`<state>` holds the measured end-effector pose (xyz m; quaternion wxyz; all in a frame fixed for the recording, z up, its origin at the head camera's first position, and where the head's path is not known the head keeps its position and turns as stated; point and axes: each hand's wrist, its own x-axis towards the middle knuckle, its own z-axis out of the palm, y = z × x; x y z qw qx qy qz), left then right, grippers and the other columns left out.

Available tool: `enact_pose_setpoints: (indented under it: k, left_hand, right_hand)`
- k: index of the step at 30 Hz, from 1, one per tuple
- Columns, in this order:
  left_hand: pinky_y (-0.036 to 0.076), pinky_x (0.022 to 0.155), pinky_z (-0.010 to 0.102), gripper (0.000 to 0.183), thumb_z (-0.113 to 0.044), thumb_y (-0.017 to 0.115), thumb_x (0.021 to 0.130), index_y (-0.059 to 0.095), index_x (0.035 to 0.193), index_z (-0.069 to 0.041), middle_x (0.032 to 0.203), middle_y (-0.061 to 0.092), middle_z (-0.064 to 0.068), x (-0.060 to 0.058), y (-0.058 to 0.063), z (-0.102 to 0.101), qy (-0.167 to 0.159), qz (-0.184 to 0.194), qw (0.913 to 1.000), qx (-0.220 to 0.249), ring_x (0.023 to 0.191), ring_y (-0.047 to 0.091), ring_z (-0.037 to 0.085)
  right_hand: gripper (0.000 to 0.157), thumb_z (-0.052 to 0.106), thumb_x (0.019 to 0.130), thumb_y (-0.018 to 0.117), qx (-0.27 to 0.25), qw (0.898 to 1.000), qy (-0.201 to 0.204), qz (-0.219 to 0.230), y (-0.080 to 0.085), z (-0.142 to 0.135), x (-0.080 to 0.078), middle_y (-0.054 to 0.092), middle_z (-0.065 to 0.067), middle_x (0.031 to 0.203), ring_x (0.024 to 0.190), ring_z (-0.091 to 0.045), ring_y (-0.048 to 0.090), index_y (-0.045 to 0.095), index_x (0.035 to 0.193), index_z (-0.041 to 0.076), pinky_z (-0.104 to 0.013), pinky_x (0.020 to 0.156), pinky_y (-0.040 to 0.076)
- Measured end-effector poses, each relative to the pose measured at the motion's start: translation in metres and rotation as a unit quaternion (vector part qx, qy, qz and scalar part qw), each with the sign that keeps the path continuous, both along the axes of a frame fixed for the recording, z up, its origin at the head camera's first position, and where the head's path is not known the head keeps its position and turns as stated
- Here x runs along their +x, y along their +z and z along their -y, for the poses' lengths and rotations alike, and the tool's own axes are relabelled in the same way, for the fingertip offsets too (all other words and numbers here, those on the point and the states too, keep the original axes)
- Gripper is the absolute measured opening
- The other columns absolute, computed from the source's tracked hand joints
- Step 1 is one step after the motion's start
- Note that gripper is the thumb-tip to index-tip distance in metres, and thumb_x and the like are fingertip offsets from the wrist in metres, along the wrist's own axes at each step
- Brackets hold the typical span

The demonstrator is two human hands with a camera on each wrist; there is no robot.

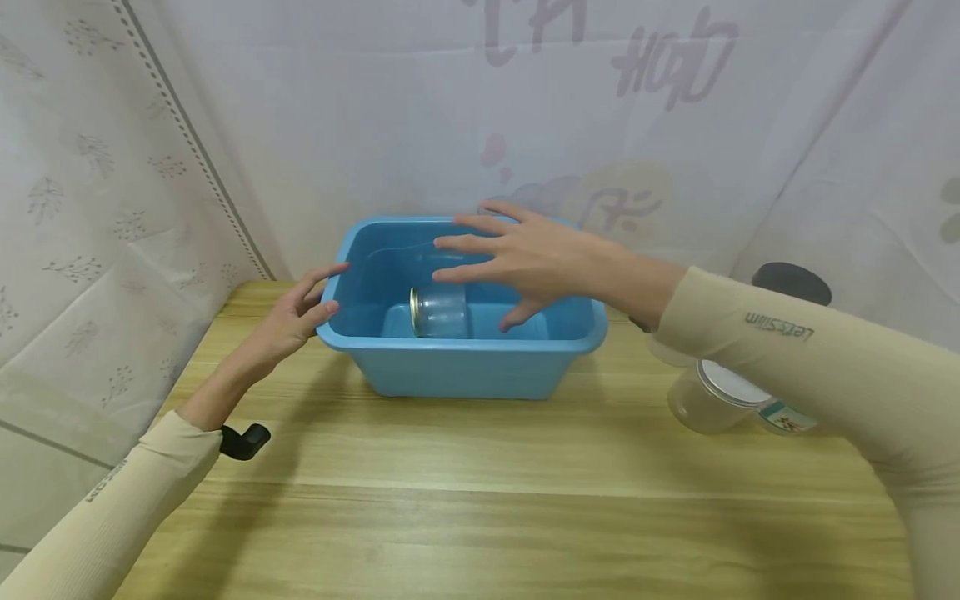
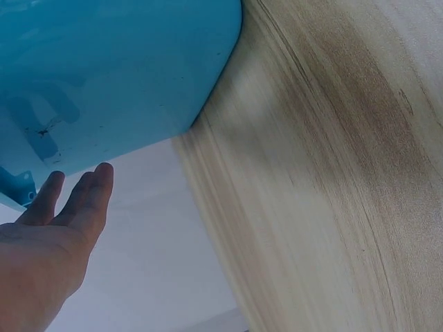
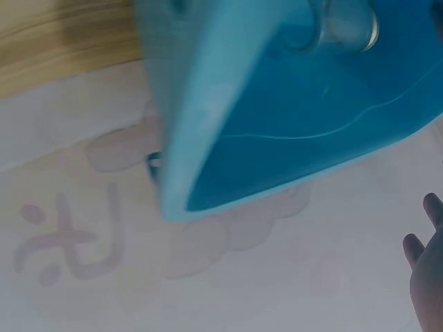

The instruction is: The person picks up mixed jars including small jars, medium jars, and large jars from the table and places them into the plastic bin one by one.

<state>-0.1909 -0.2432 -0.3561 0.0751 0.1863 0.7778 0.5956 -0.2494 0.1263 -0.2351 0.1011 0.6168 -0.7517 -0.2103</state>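
A blue plastic tub [image 1: 465,371] stands on the wooden table. Inside it a clear glass jar [image 1: 442,312] lies on its side, its gold-coloured lid facing left; the right wrist view also has this jar [image 3: 346,26]. Above the tub's opening, my right hand [image 1: 525,254] is spread with nothing in it, hiding part of the far rim. At the tub's left end, my left hand [image 1: 292,317] has thumb and index fingertip right at the rim. Its other fingers extend along the outer wall, as the left wrist view shows of the left hand [image 2: 62,228].
Right of the tub, partly behind my right sleeve [image 1: 810,350], stand a clear jar with a pale lid [image 1: 705,400], a black-lidded container [image 1: 791,283] and a green-labelled one [image 1: 786,417]. A printed white curtain [image 1: 360,108] hangs close behind the tub.
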Motion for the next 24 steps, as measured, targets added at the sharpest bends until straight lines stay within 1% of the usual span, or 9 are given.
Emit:
enact_pose_setpoints:
  k: [3, 8, 14, 21, 24]
  left_hand:
    - [0.052, 0.088, 0.028, 0.054, -0.017, 0.048, 0.110, 0.031, 0.160, -0.024, 0.159, 0.030, 0.023, 0.000, 0.000, 0.000, -0.001, 0.002, 1.0000, 0.003, 0.132, 0.043, 0.050]
    - [0.051, 0.089, 0.028, 0.054, -0.018, 0.048, 0.110, 0.030, 0.161, -0.025, 0.158, 0.031, 0.024, 0.000, 0.000, -0.001, -0.002, 0.004, 1.0000, -0.002, 0.132, 0.041, 0.052]
    - [0.049, 0.090, 0.028, 0.055, -0.020, 0.048, 0.110, 0.029, 0.161, -0.026, 0.158, 0.032, 0.022, 0.001, 0.001, 0.000, 0.004, 0.002, 0.9999, -0.015, 0.133, 0.044, 0.047]
    - [0.047, 0.091, 0.030, 0.056, -0.022, 0.049, 0.109, 0.028, 0.161, -0.027, 0.158, 0.031, 0.022, 0.002, 0.003, -0.001, 0.008, 0.003, 0.9996, -0.028, 0.134, 0.043, 0.046]
    - [0.047, 0.092, 0.030, 0.056, -0.022, 0.049, 0.110, 0.028, 0.161, -0.027, 0.159, 0.032, 0.021, 0.000, 0.004, -0.001, 0.011, 0.004, 0.9995, -0.029, 0.134, 0.044, 0.044]
  right_hand:
    - [0.096, 0.080, 0.084, 0.058, -0.019, 1.000, -0.002, 0.009, -0.003, -0.011, -0.002, 0.024, -0.010, 0.165, 0.149, -0.040, 0.019, 0.034, 0.161, 0.028, -0.058, 0.116, 0.012]
    - [0.086, 0.080, 0.091, 0.046, -0.051, 0.998, -0.023, 0.022, -0.004, -0.027, -0.003, 0.027, -0.010, 0.164, 0.149, -0.038, 0.019, 0.036, 0.160, 0.029, -0.060, 0.115, 0.014]
    - [0.078, 0.072, 0.094, 0.050, -0.111, 0.991, -0.054, 0.054, -0.004, -0.050, -0.005, 0.030, -0.010, 0.162, 0.147, -0.039, 0.024, 0.042, 0.157, 0.028, -0.063, 0.113, 0.017]
    - [0.079, 0.071, 0.095, 0.050, -0.115, 0.985, -0.103, 0.081, -0.006, -0.073, -0.007, 0.026, -0.010, 0.164, 0.149, -0.039, 0.020, 0.036, 0.160, 0.028, -0.061, 0.114, 0.018]
    - [0.079, 0.070, 0.095, 0.051, -0.119, 0.982, -0.114, 0.090, -0.006, -0.079, -0.011, 0.022, -0.009, 0.166, 0.149, -0.039, 0.019, 0.035, 0.161, 0.028, -0.062, 0.113, 0.019]
